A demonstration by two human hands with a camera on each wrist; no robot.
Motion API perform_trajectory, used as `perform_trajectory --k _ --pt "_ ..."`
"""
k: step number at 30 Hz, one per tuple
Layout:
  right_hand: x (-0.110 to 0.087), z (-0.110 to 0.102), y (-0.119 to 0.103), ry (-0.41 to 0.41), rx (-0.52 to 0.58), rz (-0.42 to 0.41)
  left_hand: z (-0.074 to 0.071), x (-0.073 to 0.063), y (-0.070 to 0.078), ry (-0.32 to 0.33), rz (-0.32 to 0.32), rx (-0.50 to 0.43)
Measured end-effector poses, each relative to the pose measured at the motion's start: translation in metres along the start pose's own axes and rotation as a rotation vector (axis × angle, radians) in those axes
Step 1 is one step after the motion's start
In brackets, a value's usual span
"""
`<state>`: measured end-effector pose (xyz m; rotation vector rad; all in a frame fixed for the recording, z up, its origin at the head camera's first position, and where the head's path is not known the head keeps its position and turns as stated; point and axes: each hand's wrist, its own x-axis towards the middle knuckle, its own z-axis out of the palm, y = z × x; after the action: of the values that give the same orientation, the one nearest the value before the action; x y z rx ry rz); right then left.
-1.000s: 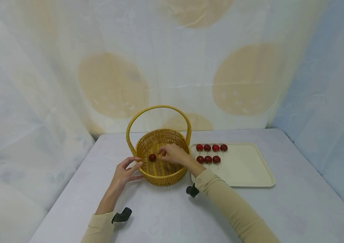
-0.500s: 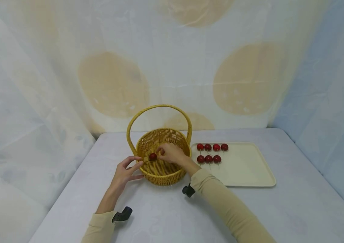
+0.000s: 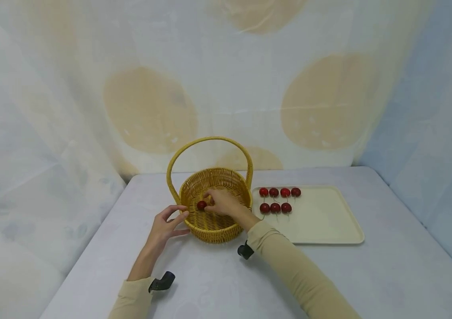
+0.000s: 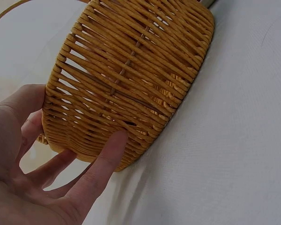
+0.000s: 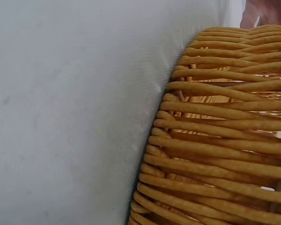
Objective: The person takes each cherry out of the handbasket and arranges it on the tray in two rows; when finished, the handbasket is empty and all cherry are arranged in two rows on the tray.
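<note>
A round yellow-brown wicker basket (image 3: 218, 237) with a tall arched handle stands on the table. My left hand (image 3: 164, 226) holds its left rim, some fingers over the edge; in the left wrist view a fingertip (image 4: 116, 140) presses the outer woven wall (image 4: 131, 70). Inside the basket lies one dark red cherry (image 3: 201, 205). My right hand (image 3: 224, 203) reaches in over the right rim, thumb and index finger parted, with the thumb tip right beside the cherry. In the right wrist view the basket wall (image 5: 225, 140) hides that hand's fingers.
Right of the basket lies a cream rectangular tray (image 3: 325, 221). Along its left part, several stemmed cherries (image 3: 274, 192) form a back row, with a shorter row (image 3: 275, 208) in front. The white-covered table (image 3: 210, 283) meets hanging patterned cloth at the back and sides.
My right hand has moved slightly left and deeper into the basket, its thumb closing in on the cherry. The left hand stays at the rim. Basket, cherries and tray have not visibly moved.
</note>
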<state>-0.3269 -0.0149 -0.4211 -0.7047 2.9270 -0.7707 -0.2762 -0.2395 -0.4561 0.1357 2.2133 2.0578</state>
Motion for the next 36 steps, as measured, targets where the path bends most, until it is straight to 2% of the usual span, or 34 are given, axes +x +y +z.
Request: perform_trajectory --k 5,12,17,30,36 --pt "0.002 0.001 -0.001 -0.002 -0.013 -0.038 0.000 0.000 0.001 0.008 0.000 0.017" --pt "0.008 0.004 0.002 -0.085 0.006 -0.067 -0.001 0.000 0.004 0.006 -0.006 0.026" --pt "0.012 0.007 0.004 -0.125 0.012 -0.117 0.000 0.001 0.003 0.008 0.004 0.029" --pt "0.011 0.010 0.003 -0.112 -0.009 -0.178 0.001 0.000 0.000 0.019 0.010 0.024" --pt "0.008 0.010 0.003 -0.093 -0.012 -0.142 0.001 0.000 0.000 0.010 -0.005 0.012"
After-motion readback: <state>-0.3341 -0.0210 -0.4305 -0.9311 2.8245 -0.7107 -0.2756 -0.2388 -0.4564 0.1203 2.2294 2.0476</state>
